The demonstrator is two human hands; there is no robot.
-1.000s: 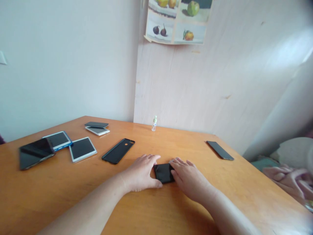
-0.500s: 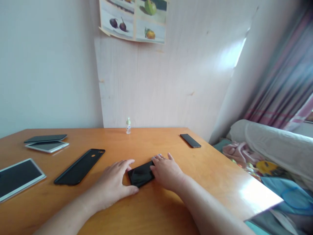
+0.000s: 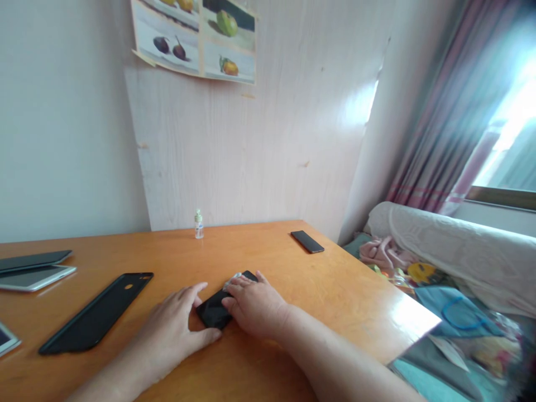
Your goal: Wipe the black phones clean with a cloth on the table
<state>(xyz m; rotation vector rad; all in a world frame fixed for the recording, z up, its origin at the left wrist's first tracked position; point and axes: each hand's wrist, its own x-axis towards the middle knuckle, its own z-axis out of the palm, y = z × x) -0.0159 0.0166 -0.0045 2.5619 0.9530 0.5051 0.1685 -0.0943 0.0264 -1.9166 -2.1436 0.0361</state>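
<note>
A black smartphone (image 3: pixel 213 311) lies at a slant on the wooden table, its dark face up. My left hand (image 3: pixel 180 321) braces its near-left end, thumb at the lower corner and fingers by the upper one. Over the phone's middle, my right hand (image 3: pixel 253 304) presses a crumpled white wipe (image 3: pixel 231 280) against the screen. Most of the wipe is hidden under the fingers. To the left of my left hand lies a black phone case (image 3: pixel 98 312), its hollow side up and a round hole near the far end.
A small clear spray bottle (image 3: pixel 199 226) stands at the table's back. Another dark phone (image 3: pixel 307 241) lies near the right edge. At left are a white tablet (image 3: pixel 37 277), a dark slab (image 3: pixel 36 260) and another white-edged device (image 3: pixel 6 339). Beyond the right edge is a heap of cloth (image 3: pixel 464 318).
My view has turned to the right, so the table things sit farther left. My right hand has slid the wipe back from the phone's far end towards its middle, baring that end.
</note>
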